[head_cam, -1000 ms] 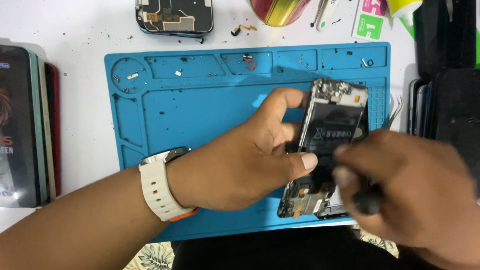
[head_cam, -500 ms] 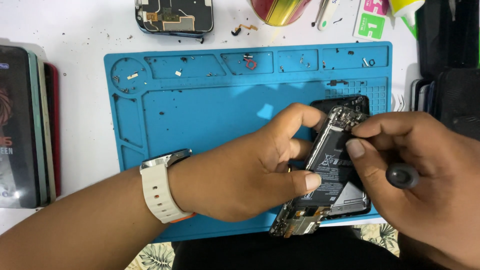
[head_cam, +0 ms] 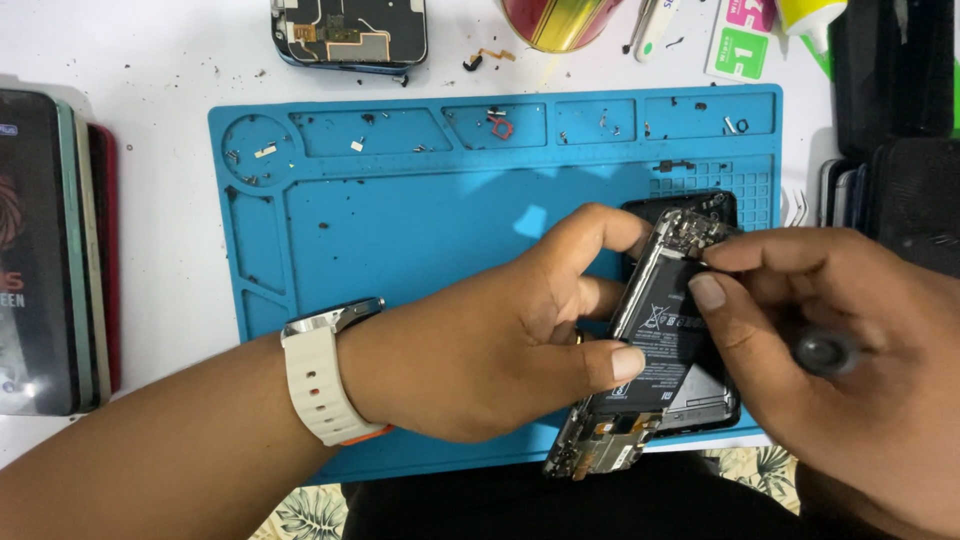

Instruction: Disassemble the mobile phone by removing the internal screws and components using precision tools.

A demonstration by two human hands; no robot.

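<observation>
- My left hand (head_cam: 490, 350) grips the opened black smartphone with exposed battery (head_cam: 665, 340), now tilted leftward over the blue silicone repair mat (head_cam: 400, 230).
- My right hand (head_cam: 840, 350), pinching a dark-handled tool (head_cam: 825, 352), has moved up to the phone's top edge.

Both hands (left hand (head_cam: 500, 340) watch-strapped) hold opened phone (head_cam: 655, 345).

two hands: left hand (head_cam: 480, 350), right hand (head_cam: 850, 370). one opened phone (head_cam: 655, 350) between them, one more (head_cam: 350, 30) above one blue mat (head_cam: 400, 210). one watch (head_cam: 320, 380).
</observation>
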